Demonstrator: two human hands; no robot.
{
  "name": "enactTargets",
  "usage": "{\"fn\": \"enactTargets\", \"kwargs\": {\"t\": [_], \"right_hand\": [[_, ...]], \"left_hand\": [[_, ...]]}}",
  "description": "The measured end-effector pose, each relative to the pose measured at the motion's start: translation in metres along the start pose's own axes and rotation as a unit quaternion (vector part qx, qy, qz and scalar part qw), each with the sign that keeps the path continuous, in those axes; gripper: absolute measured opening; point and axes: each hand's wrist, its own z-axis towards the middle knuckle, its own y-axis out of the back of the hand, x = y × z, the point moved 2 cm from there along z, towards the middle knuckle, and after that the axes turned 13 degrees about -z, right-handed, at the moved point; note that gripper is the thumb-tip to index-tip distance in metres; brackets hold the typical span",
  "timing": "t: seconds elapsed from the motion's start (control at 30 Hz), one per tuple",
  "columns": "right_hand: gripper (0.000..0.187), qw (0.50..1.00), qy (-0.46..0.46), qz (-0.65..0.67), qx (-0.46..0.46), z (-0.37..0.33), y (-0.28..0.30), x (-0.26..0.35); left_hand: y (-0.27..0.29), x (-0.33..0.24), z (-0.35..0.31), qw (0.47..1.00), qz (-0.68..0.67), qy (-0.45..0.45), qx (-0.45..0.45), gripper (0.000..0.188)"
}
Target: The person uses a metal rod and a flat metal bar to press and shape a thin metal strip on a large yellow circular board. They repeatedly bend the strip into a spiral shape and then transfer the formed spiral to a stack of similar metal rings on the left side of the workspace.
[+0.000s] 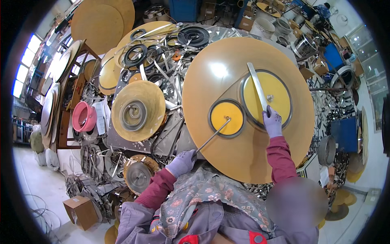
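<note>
A large round tan board [211, 158] lies before me, tilted or flat I cannot tell. On it are a smaller yellow disc [221, 112] with a dark grey rim and a larger yellow disc [280, 87], also grey-rimmed, with a small metal knob [269, 98] at its middle. A thin strand runs slantwise between the two rims. My gloved left hand [182, 163] grips a thin metal rod [211, 137], whose far end meets the centre of the smaller disc. Across the larger disc lies a flat metal bar [256, 81]; my gloved right hand [272, 122] is closed on its near end.
Left of the board, a tan disc carries a grey coiled ring [133, 115]. Black rings [193, 36] and metal strips crowd the table behind. A pink bowl [84, 116] sits farther left, and a cardboard box [82, 212] stands on the floor. At right is a blue bin [343, 134].
</note>
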Motion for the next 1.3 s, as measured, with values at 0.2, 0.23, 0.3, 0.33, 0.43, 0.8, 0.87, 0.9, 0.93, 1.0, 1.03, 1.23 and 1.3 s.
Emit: {"fn": "enactTargets", "kwargs": {"t": [0.2, 0.23, 0.3, 0.33, 0.43, 0.8, 0.87, 0.9, 0.93, 1.0, 1.03, 1.23, 1.3], "right_hand": [[0.042, 1.000, 0.015, -0.013, -0.002, -0.002, -0.001, 0.000], [0.042, 1.000, 0.020, -0.013, 0.002, -0.002, -0.001, 0.000], [0.042, 1.000, 0.027, -0.010, 0.005, -0.003, -0.002, 0.003], [0.042, 1.000, 0.030, -0.007, 0.005, -0.004, -0.003, 0.004], [0.042, 1.000, 0.025, -0.008, 0.005, -0.008, 0.000, 0.011], [0.039, 0.999, 0.030, 0.004, -0.029, -0.040, 0.017, -0.004], [0.038, 0.994, 0.049, 0.064, -0.074, -0.073, 0.021, -0.004], [0.037, 0.992, 0.042, 0.107, -0.052, -0.100, 0.035, 0.016], [0.039, 0.996, 0.039, 0.081, -0.026, -0.127, 0.034, 0.021], [0.040, 0.991, 0.067, 0.112, -0.005, -0.177, 0.026, 0.032], [0.041, 0.992, 0.078, 0.102, 0.011, -0.196, 0.016, 0.033], [0.043, 0.990, 0.071, 0.094, 0.073, -0.223, -0.004, 0.044], [0.044, 0.991, 0.087, 0.081, 0.066, -0.224, -0.004, 0.044]], "left_hand": [[0.001, -0.006, 0.002, 1.000, -0.001, -0.005, -0.010, 0.012], [0.001, -0.005, 0.001, 1.000, -0.005, -0.004, -0.007, 0.012], [0.004, -0.006, 0.001, 1.000, -0.008, 0.001, 0.000, 0.012], [0.006, -0.007, 0.000, 1.000, -0.007, 0.004, 0.004, 0.012], [0.004, -0.008, -0.002, 1.000, -0.005, -0.012, 0.003, 0.012], [0.004, -0.003, 0.006, 1.000, 0.003, -0.004, -0.017, 0.013], [0.009, -0.006, 0.005, 1.000, 0.011, 0.001, -0.021, 0.013], [0.009, -0.002, 0.003, 0.999, 0.010, 0.010, -0.034, 0.012], [0.007, 0.002, 0.004, 0.999, 0.006, 0.014, -0.044, 0.012], [0.006, 0.007, 0.004, 0.999, 0.005, 0.013, -0.041, 0.013], [0.008, 0.010, 0.005, 0.999, 0.011, 0.007, -0.032, 0.014], [0.018, 0.005, 0.004, 0.999, 0.011, 0.029, -0.023, 0.014], [0.020, 0.005, 0.002, 0.999, 0.010, 0.031, -0.026, 0.014]]}}
